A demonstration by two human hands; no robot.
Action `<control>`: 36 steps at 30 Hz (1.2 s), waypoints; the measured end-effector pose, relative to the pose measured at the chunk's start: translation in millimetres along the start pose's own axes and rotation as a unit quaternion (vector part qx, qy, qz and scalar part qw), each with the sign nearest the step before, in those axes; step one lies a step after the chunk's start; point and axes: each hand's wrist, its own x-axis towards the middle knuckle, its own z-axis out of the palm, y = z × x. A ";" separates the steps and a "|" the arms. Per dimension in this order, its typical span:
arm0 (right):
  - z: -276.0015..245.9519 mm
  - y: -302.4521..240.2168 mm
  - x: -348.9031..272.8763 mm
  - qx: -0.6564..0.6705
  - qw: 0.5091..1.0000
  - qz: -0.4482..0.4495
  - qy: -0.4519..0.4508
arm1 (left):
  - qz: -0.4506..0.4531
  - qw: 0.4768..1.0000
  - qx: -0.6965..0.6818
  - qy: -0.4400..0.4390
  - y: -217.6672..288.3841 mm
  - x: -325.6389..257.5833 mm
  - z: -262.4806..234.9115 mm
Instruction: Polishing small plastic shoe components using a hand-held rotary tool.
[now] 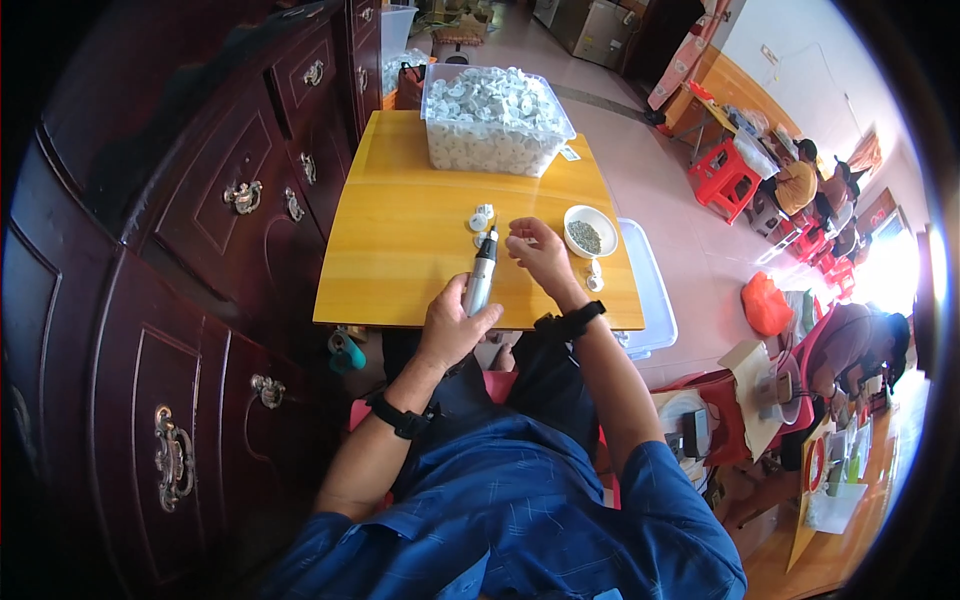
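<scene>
The left hand (458, 325) grips an electric screwdriver (482, 278) over the desk (385, 240), long axis pointing away; the right hand (548, 262) curls its fingers just right of the bit (494, 225), contents unclear.

Both their forearms (612, 375) stretch out from the near side, left hand (457, 325) curled in a grip, right hand (547, 258) a bit farther out, fingers (528, 230) kinda bent toward the left.

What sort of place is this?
Probably a home room doubling as a small workshop: dark wooden cabinets with ornate handles at left, a clear tub of white pieces on the yellow table, and what looks like a power screwdriver in the left hand.
</scene>
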 end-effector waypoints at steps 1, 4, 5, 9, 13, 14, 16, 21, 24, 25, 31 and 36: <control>6.7 0.8 5.7 -0.094 0.993 -0.065 0.027 | 0.002 1.000 -0.015 0.013 0.8 1.3 -0.1; 23.9 0.9 13.2 -0.241 0.956 -0.157 0.051 | 0.010 0.999 -0.039 0.035 0.9 3.0 0.1; 28.2 3.6 17.6 -0.311 0.933 -0.172 0.050 | 0.006 0.998 -0.043 0.035 1.8 3.0 0.2; 35.6 -9.1 18.8 -0.393 0.908 -0.148 0.020 | 0.002 0.998 -0.052 0.033 -1.4 2.5 -0.3; 33.2 -11.4 23.2 -0.411 0.902 -0.130 0.010 | -0.003 0.999 -0.049 0.020 2.5 2.4 0.0; 31.5 -12.7 21.6 -0.421 0.899 -0.122 -0.002 | -0.007 0.999 -0.043 0.017 4.2 1.7 -0.3; 29.3 -14.9 17.0 -0.432 0.894 -0.117 -0.016 | -0.011 0.999 -0.038 0.017 5.3 1.0 -1.4; 8.3 10.8 6.7 -0.172 0.982 -0.080 0.013 | -0.005 1.000 -0.021 -0.007 5.4 -0.3 0.3; -6.3 21.6 -0.7 0.107 0.994 0.031 -0.004 | -0.024 0.999 0.003 -0.039 -0.5 -0.7 1.8; -11.0 21.2 -6.2 0.160 0.986 0.047 -0.009 | -0.025 0.999 0.003 -0.039 -8.9 0.7 1.9; -25.9 25.3 -26.4 0.266 0.962 0.050 0.014 | 0.013 0.989 0.109 -0.101 -10.3 0.0 6.0; -27.8 27.2 -33.1 0.268 0.962 0.046 0.011 | -0.062 0.987 0.045 -0.140 20.2 -9.3 7.2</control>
